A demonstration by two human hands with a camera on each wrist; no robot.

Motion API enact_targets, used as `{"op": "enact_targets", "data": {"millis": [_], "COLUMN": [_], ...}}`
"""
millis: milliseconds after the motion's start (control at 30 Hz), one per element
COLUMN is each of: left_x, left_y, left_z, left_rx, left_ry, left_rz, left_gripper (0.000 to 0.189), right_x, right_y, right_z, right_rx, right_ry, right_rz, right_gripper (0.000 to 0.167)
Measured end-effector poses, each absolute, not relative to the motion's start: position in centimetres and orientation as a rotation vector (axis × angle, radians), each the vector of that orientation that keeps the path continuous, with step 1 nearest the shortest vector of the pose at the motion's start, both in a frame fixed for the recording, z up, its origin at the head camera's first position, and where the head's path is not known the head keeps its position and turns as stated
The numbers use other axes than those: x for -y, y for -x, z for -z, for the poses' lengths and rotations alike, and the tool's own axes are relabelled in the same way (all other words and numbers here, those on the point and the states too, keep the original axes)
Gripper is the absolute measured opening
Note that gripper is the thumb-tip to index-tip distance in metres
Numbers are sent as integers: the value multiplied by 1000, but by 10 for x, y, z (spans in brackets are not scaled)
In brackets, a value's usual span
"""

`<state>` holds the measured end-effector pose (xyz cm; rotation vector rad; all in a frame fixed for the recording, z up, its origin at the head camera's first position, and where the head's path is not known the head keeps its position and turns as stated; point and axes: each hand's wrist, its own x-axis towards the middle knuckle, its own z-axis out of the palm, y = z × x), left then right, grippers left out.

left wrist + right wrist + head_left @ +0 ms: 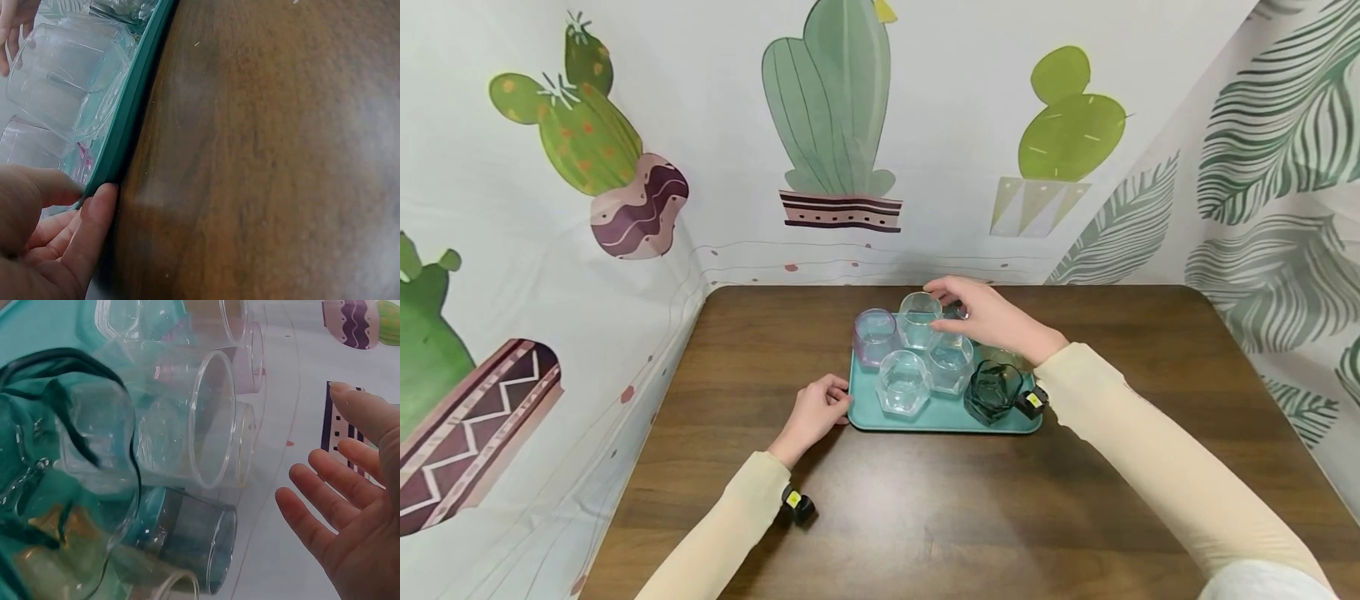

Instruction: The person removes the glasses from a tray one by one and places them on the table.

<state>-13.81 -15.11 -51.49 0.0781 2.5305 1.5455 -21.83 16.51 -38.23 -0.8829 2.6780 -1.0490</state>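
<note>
A teal tray (940,422) carries several drinking glasses. My left hand (816,408) pinches its left rim, the thumb over the edge and the fingers along the outer wall. Above the back of the tray, my right hand (988,317) is spread, thumb and fingers apart and holding nothing. Nearest to it are a clear glass with a yellowish rim (919,315) and a smoky grey glass (194,537), partly hidden by the hand in the head view. A pinkish-purple glass (874,333), clear faceted glasses (902,383) and a dark green glass (991,390) stand around them.
An amber-tinted glass (75,562) sits at the tray's right, partly behind the right wrist. The brown wooden table (925,517) extends around the tray. Its back edge meets a wall covering (955,167) printed with cacti and leaves. Each wrist wears a small black camera (801,506).
</note>
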Motion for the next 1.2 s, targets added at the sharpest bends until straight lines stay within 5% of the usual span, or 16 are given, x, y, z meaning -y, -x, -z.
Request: {"op": "enact_targets", "data": {"millis": [1200], "left_x": [150], "left_y": [141], "left_z": [519], "left_rx": [-2500], "left_ry": [-53], "left_rz": [-1548], "left_gripper": [21], "right_x": [-87], "right_y": [249], "right_z": [400], "right_rx": [-2678], "right_ry": [1048], "right_rz": [545], "right_gripper": [73]}}
